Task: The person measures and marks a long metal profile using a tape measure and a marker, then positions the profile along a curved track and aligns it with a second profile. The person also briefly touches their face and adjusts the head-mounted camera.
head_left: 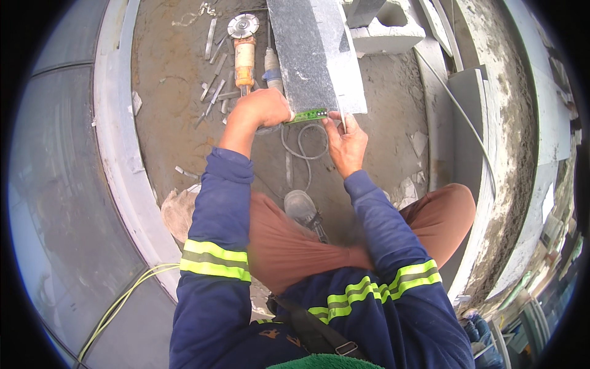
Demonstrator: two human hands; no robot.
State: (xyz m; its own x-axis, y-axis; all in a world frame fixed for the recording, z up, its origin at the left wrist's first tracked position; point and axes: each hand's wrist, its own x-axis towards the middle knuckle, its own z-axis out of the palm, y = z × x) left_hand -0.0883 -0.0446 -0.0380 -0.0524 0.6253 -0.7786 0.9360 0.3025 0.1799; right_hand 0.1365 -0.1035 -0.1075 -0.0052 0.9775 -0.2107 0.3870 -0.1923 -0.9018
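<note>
A long grey stone slab (310, 58) stretches away from me, its near end in front of my hands. Across that end lies a narrow green strip with dark markings, which looks like a tape measure (310, 115). My left hand (266, 107) is closed round its left end, back of the hand up, so the fingers are mostly hidden. With thumb and fingertips, my right hand (346, 141) pinches near the strip's right end at the slab's corner. A slim pale stick (343, 120) shows between the right fingers. An orange angle grinder (244, 58) with a pale disc lies beyond my left hand.
Narrow stone offcuts (213, 98) litter the dusty ground left of the grinder. A cable connector (271, 64) lies alongside the slab, and a grey cable (301, 154) loops below my hands. A pale hollow block (387, 34) stands far right. Upright slabs (467, 123) line the right side.
</note>
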